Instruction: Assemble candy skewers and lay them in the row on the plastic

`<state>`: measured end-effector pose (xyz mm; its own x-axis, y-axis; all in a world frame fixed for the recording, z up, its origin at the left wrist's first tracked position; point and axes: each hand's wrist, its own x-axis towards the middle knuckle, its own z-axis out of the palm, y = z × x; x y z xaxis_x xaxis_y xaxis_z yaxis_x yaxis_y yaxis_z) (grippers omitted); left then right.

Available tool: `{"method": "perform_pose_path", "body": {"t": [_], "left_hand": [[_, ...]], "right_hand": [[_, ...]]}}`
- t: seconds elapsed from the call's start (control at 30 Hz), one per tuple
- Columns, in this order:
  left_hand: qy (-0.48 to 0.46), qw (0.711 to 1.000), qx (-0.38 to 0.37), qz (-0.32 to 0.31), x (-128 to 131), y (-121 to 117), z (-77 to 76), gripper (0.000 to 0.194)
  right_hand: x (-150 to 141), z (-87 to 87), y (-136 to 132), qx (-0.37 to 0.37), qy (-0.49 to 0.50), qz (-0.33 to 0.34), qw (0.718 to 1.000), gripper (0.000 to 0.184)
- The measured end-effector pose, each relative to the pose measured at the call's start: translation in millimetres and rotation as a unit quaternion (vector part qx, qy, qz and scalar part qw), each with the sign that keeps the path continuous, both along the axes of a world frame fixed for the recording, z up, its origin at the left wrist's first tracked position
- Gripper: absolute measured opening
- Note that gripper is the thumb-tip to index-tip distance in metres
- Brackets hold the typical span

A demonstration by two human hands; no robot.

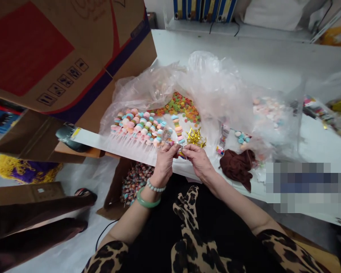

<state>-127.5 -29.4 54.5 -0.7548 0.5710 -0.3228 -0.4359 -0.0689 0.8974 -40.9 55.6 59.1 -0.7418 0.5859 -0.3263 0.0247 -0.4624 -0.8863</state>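
My left hand [167,156] and my right hand [196,156] meet at the table's front edge, both with pinched fingers. A marshmallow skewer [178,128] in blue, pink and orange extends away from my fingertips, and its lower end is by my left hand. Something small with bright colours shows below the fingertips; what my right fingers pinch is too small to make out. Just beyond my right hand lies a pile of gold twist ties [196,137]. To the left, several marshmallow skewers [139,127] lie in rows with their white sticks toward me.
Orange and green ring candies [183,108] lie on crumpled clear plastic [213,81]. On the right are a printed packet [223,139], loose marshmallows [242,139] and a brown cloth [237,167]. A large carton [74,49] rises at left; an open box of candies [136,182] stands below. Another person's legs [39,212] are at left.
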Motion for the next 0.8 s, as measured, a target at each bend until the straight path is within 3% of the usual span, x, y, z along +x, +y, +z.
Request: {"method": "perform_pose_path", "body": {"t": [0.13,0.27,0.4,0.57,0.8], "left_hand": [[-0.093,0.994,0.001,-0.052,-8.9,-2.1,-2.1,0.028],[-0.234,0.971,0.036,0.020,-25.6,-1.4,-3.0,0.018],[-0.301,0.947,0.064,0.093,-41.9,-2.4,3.0,0.011],[-0.311,0.939,0.101,0.105,-50.1,-5.4,8.1,0.018],[-0.255,0.958,0.102,0.078,-49.1,-8.9,8.4,0.018]], "right_hand": [[-7.1,-4.3,8.6,0.045,-0.014,-0.023,0.999,0.018],[1.8,-3.4,21.7,0.104,0.004,-0.037,0.994,0.012],[35.0,-1.9,29.6,0.230,-0.020,-0.049,0.972,0.011],[67.4,2.4,15.2,0.364,-0.047,-0.017,0.930,0.013],[65.4,2.1,7.7,0.467,-0.043,-0.014,0.883,0.013]]}}
